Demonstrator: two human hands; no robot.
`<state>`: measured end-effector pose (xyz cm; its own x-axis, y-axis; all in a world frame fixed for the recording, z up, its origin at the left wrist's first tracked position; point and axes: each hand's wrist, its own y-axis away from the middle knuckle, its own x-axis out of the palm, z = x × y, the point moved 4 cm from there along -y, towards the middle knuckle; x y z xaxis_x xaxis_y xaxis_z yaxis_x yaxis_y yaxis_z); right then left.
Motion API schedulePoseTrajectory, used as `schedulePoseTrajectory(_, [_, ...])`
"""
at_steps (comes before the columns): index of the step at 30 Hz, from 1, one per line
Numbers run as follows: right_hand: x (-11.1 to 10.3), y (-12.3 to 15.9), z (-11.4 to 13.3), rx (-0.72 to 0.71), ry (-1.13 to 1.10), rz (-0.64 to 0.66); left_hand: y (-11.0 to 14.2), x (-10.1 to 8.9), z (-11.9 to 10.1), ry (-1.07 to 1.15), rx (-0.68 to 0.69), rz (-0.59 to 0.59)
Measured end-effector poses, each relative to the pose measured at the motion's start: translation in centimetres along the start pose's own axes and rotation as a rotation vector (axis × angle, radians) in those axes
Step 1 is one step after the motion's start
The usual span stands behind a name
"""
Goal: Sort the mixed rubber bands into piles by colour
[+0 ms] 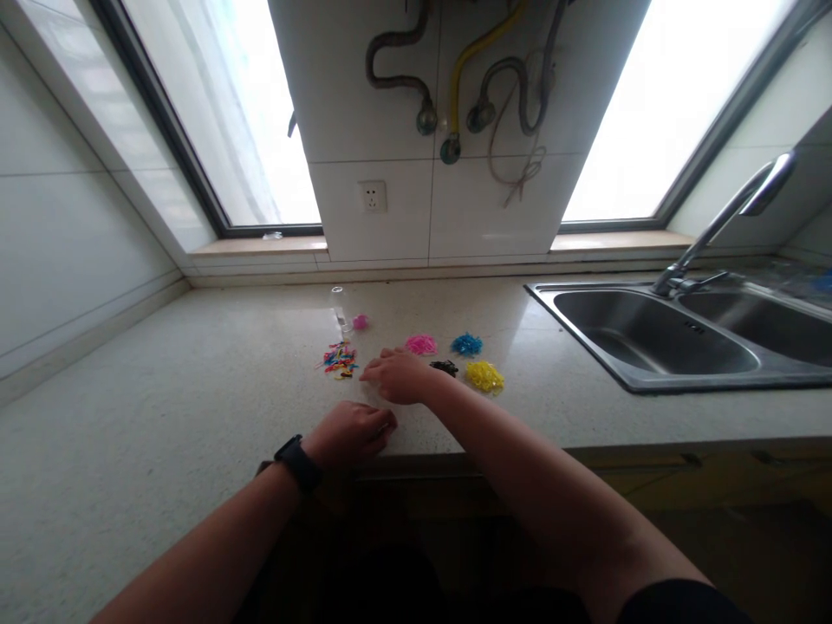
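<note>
My right hand (398,376) reaches left over the counter, its fingers stretched toward a mixed pile of small colourful bands (339,359); nothing shows in it. Closer to the counter's front edge, my left hand (354,431) is closed, fingers curled together, and what they hold, if anything, is hidden. Beyond my right hand lie a pink pile (421,345) and a blue pile (466,344). Just past my right wrist are a black pile (445,367), partly covered, and a yellow pile (484,377). Behind the mixed pile are a clear bottle (340,310) and a pink cap-like piece (360,321).
A double steel sink (624,386) with a tall faucet (721,221) is set into the counter (195,399) on the right. The tiled wall behind has a socket (373,197), hanging hoses (458,82) and a window on each side. Cabinet fronts (650,459) lie below the edge.
</note>
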<state>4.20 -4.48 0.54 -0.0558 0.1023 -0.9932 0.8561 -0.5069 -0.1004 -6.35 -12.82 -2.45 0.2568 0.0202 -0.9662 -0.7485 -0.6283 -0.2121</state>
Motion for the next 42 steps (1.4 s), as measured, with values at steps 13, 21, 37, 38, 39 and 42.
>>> schedulePoseTrajectory(13, [1.7, -1.7, 1.4, -0.04, 0.052, -0.035, -0.1, -0.2, -0.1, 0.002, 0.011, -0.012])
schedulePoseTrajectory(21, [1.8, -1.4, 1.6, -0.062, 0.094, -0.068, -0.1, -0.1, 0.0, -0.008, 0.011, -0.035])
schedulePoseTrajectory(37, [-2.4, 8.6, -1.5, 0.141, -0.445, -0.449, 0.0, -0.2, -0.2, 0.008, -0.007, 0.006])
schedulePoseTrajectory(38, [-2.5, 9.8, -2.0, 0.186, -0.519, -0.525, 0.0, -0.2, -0.1, 0.015, -0.008, 0.005])
schedulePoseTrajectory(39, [-2.6, 10.9, -2.5, 0.244, -0.594, -0.602, 0.1, -0.2, -0.1, 0.022, -0.008, 0.006])
schedulePoseTrajectory(42, [-1.9, 14.3, -4.4, 0.475, -0.841, -0.809, 0.2, -0.1, 0.0, 0.037, -0.01, 0.021])
